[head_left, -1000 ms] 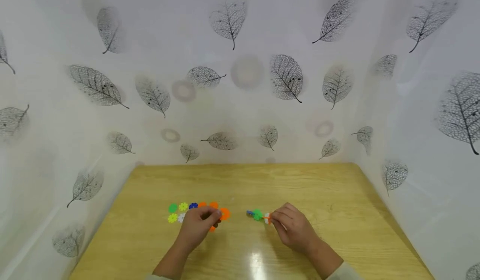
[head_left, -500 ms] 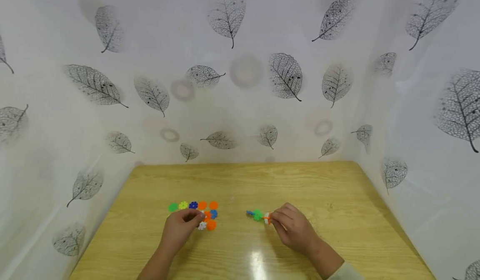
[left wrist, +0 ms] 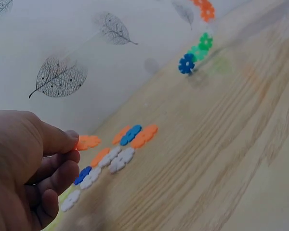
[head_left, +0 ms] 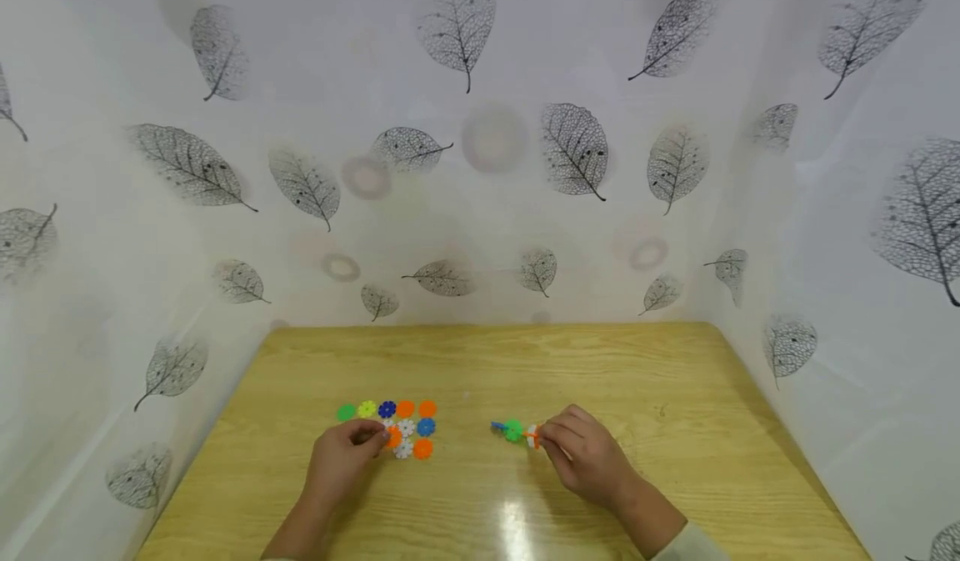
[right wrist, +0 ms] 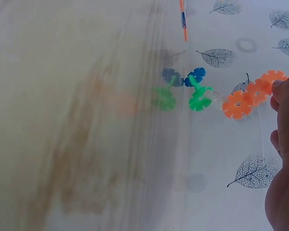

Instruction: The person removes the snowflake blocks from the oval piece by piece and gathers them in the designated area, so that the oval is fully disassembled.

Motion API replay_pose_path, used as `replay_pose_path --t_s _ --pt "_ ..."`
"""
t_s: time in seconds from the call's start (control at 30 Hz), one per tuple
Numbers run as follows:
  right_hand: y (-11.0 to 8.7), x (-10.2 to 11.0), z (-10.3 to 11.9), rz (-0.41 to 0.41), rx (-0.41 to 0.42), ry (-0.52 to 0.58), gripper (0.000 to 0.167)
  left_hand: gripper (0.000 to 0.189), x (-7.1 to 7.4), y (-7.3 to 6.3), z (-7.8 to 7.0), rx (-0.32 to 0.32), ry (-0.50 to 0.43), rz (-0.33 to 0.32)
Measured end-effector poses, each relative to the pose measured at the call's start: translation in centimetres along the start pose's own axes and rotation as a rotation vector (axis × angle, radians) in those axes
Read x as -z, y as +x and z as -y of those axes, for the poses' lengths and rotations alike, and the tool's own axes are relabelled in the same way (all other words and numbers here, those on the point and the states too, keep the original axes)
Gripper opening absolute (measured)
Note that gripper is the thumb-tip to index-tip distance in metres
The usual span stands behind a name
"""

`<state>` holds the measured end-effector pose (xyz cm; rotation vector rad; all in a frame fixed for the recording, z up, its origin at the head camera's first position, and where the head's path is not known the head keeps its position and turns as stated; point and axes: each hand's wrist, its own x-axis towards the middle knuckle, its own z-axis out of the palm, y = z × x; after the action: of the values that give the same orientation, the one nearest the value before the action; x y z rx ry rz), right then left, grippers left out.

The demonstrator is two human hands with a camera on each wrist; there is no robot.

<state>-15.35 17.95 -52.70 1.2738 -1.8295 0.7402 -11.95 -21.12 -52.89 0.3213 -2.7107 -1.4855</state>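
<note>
Yellow wood-grain table (head_left: 465, 369)
Left hand (head_left: 337, 461) pinches an orange plastic flower disc (head_left: 393, 438) by its edge; right hand (head_left: 588, 454), a multicoloured plastic flower-disc chain (head_left: 513, 431) by its orange end.

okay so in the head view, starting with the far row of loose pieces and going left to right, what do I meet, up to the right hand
Green piece → yellow piece → dark blue piece → orange piece → second orange piece → chain → right hand.
</note>
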Motion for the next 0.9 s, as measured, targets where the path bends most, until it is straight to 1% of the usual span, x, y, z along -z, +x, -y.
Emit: replay_pose_path --t_s 0.1,0.2,0.27,0.43,0.53,0.7,0.9 --pt "0.1 -0.1 0.0 -0.008 0.013 -0.002 0.012 0.014 0.2 0.1 0.5 0.011 0.05 -0.015" --pt "0.3 -0.2 0.0 -0.019 0.029 -0.004 0.012 0.017 0.4 0.1 0.9 0.028 0.075 -0.018" --pt "0.3 -0.2 0.0 -0.025 0.035 -0.005 0.012 0.017 0.5 0.2 1.2 0.027 0.094 -0.018" --pt "0.3 -0.3 0.1 -0.018 0.024 -0.002 0.011 0.015 0.5 0.3 2.0 -0.011 0.173 -0.011" --pt "0.2 -0.3 0.3 -0.006 0.009 0.0 0.01 0.014 0.5 0.3 2.2 -0.017 0.215 -0.007" --pt "0.3 -0.3 0.4 -0.001 0.001 0.013 0.009 0.014 0.5 0.3 2.3 -0.03 0.263 -0.008" --pt "0.5 -0.3 0.5 -0.015 0.016 0.019 0.01 0.012 0.3 0.4 2.1 -0.057 0.3 -0.01"
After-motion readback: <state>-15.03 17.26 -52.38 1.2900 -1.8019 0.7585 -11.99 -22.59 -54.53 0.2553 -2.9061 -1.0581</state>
